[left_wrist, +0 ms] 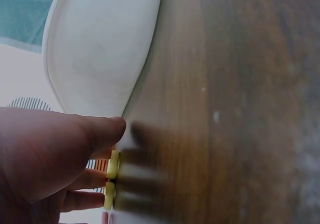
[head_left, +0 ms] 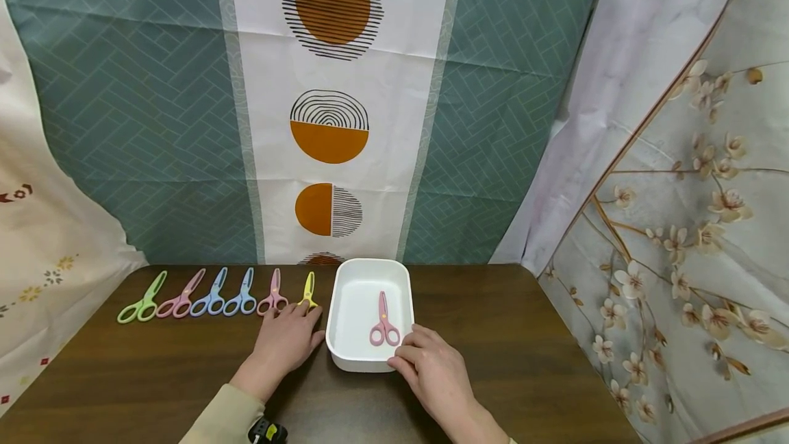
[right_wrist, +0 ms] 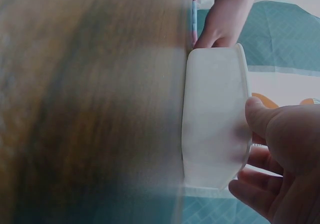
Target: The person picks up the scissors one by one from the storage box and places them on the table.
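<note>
My left hand (head_left: 286, 334) reaches down to the yellow scissors (head_left: 309, 286), its fairly straight fingers touching the handle loops. In the left wrist view those yellow loops (left_wrist: 113, 165) show at the fingertips, flat on the table. The left thumb is beside the white plastic box (head_left: 370, 362). My right hand (head_left: 434, 368) holds the box's near right corner, thumb on the front side and fingers along the right side. Inside the box lies a pair of pink scissors (head_left: 384, 324), blades pointing away. The right wrist view shows the box wall (right_wrist: 215, 119) with the thumb at its rim.
Left of the yellow pair, a row of scissors lies along the table's back: green (head_left: 146, 303), pink (head_left: 181, 298), blue (head_left: 211, 297), another blue (head_left: 242, 297) and pink (head_left: 274, 290). A patterned curtain (head_left: 185, 122) hangs behind the dark wooden table (head_left: 505, 334).
</note>
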`<state>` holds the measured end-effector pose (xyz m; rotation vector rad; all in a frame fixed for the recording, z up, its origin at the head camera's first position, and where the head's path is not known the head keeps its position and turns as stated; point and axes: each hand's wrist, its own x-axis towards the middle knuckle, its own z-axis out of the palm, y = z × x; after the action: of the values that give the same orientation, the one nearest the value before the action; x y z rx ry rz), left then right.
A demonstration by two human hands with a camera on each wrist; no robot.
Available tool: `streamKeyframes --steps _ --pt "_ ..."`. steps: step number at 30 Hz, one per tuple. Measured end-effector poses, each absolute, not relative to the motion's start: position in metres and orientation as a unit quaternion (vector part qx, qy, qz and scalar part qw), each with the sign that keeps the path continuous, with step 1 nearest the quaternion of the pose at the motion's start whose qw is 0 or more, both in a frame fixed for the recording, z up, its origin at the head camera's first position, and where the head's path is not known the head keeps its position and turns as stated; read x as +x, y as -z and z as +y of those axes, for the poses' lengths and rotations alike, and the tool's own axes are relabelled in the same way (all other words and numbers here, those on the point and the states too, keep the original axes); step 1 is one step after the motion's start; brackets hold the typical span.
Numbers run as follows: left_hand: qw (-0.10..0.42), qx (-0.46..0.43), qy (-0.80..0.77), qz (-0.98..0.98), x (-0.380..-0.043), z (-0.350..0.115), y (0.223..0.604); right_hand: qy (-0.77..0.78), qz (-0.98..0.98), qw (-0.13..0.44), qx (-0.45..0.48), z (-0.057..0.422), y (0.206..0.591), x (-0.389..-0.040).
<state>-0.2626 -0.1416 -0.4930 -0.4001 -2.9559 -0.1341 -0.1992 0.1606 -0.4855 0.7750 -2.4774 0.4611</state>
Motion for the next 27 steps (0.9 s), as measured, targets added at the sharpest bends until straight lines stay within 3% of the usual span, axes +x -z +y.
streamKeyframes --steps 27 --pt "0.088 -0.119 0.055 -0.987 -0.2729 -0.1460 0.4984 -0.181 -0.909 0.251 0.281 0.1593 0.4861 -0.2003"
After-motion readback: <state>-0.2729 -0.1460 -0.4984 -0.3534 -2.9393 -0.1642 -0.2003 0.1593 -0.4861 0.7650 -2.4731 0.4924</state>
